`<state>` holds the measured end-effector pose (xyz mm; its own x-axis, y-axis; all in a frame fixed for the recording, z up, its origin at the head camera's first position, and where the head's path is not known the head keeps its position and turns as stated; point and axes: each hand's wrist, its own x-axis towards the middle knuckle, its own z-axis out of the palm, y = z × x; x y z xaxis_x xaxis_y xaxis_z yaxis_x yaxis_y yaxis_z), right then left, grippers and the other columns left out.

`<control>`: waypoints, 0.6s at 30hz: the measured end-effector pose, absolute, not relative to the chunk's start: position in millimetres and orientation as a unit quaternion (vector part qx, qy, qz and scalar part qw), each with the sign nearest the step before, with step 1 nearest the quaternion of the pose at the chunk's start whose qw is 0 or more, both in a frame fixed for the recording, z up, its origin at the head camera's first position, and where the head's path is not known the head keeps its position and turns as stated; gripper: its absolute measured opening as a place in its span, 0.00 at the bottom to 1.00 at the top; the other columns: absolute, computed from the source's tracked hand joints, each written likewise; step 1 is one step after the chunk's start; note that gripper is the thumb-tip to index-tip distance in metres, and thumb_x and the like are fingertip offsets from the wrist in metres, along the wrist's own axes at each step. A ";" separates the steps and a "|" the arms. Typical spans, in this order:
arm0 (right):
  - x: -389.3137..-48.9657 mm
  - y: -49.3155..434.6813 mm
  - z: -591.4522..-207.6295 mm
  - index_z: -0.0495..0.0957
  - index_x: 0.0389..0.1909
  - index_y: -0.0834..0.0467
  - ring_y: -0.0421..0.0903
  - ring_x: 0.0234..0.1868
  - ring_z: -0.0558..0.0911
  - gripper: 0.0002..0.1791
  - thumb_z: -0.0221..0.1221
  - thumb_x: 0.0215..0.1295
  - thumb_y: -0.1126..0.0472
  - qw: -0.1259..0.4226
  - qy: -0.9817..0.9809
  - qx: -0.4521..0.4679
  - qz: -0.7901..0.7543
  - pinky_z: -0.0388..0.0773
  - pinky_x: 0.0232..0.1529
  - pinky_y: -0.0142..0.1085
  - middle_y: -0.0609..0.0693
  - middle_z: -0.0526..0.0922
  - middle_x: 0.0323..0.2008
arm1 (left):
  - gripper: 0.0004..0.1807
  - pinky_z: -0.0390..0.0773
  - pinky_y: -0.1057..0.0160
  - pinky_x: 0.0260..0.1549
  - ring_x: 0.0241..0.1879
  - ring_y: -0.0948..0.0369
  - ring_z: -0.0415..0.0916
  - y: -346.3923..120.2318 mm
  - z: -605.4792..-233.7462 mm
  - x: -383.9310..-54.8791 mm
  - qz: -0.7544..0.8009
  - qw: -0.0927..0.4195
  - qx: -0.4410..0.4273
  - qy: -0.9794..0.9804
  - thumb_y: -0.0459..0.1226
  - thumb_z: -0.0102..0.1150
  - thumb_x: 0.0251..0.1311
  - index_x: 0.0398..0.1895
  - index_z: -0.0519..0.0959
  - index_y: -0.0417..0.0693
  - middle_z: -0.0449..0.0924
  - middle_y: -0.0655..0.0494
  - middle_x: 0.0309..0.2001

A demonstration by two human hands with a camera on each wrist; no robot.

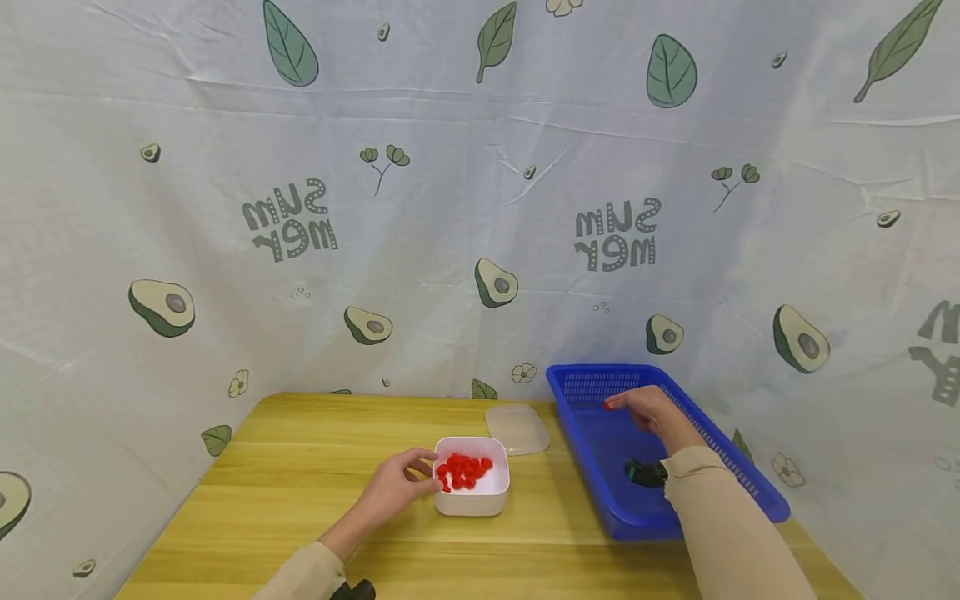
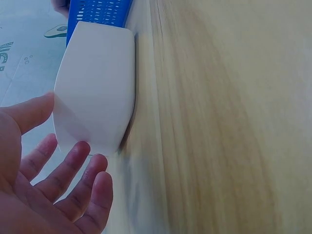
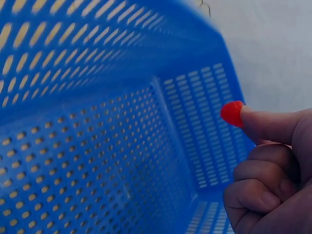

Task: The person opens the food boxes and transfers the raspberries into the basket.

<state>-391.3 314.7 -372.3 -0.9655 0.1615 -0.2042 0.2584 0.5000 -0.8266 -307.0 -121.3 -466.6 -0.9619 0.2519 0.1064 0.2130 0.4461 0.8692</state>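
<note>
Between thumb and index finger, my right hand (image 1: 651,410) pinches a small red raspberry-shaped piece (image 3: 232,113) above the blue basket (image 1: 611,521); its other fingers are curled in. My left hand (image 1: 397,485) is at the left side of the white box (image 1: 474,503), its thumb touching the edge and its fingers loosely spread by the wall. Several similar red pieces (image 1: 465,468) lie inside the box. In the left wrist view the white box (image 2: 97,87) shows only its outside, so its contents are hidden there.
A translucent lid (image 1: 517,428) lies on the wooden table (image 1: 315,450) behind the box, near the basket's left side. The basket has perforated walls and floor. A printed curtain (image 1: 435,250) hangs behind and beside the table.
</note>
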 end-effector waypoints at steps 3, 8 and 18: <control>-389.1 321.8 -375.5 0.74 0.61 0.72 0.37 0.13 0.56 0.23 0.58 0.69 0.63 0.057 0.872 0.127 -0.470 0.57 0.18 0.32 0.42 0.58 0.11 | 0.24 0.78 0.60 0.35 0.38 0.58 0.77 -121.1 -466.5 -307.2 0.508 0.020 0.138 0.850 0.39 0.71 0.58 0.58 0.79 0.45 0.83 0.53 0.43; -386.9 330.8 -380.8 0.84 0.40 0.70 0.37 0.13 0.58 0.14 0.60 0.68 0.61 0.061 0.877 0.149 -0.452 0.58 0.19 0.31 0.42 0.58 0.10 | 0.24 0.78 0.59 0.36 0.38 0.58 0.77 -121.5 -464.9 -306.9 0.508 0.023 0.134 0.850 0.39 0.71 0.59 0.58 0.79 0.45 0.83 0.53 0.44; -390.0 346.0 -393.9 0.57 0.10 0.51 0.39 0.14 0.60 0.29 0.62 0.66 0.55 0.083 0.885 0.173 -0.425 0.59 0.21 0.32 0.43 0.58 0.10 | 0.24 0.77 0.59 0.35 0.38 0.58 0.77 -121.7 -467.1 -307.6 0.504 0.017 0.135 0.853 0.40 0.72 0.58 0.58 0.80 0.45 0.83 0.53 0.43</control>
<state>-390.0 346.0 -393.9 -0.9267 0.2356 -0.2928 0.3758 0.5794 -0.7232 -307.6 -121.7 -467.1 -0.9631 0.2472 0.1060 0.2121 0.4554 0.8647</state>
